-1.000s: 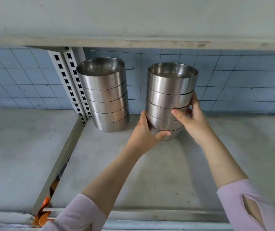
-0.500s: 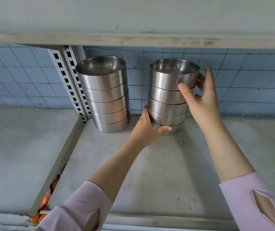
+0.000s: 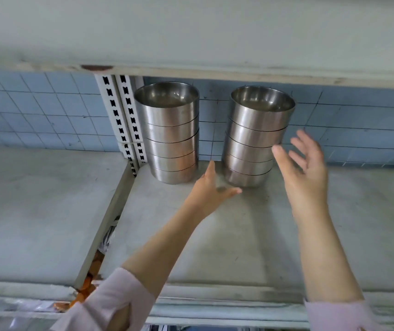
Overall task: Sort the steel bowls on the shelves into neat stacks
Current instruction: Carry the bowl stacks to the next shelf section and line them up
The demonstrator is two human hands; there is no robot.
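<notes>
Head cam: right hand point(image 3: 308, 170) is spread wide and a bit blurry, just beside the right bowl stack point(image 3: 255, 130), holding nothing. Left hand point(image 3: 211, 191) has straight fingers at that stack's base, can't tell if it's touching. Left bowl stack point(image 3: 172, 134) stands by the slotted upright point(image 3: 122, 115), both stacks on the grey shelf point(image 3: 227, 247).

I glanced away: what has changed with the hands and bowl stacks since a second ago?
The right hand let go of the right stack and drew back, fingers spread. The left hand loosened its grip and lies open by that stack's base. The left stack stands beside it as before.
</notes>
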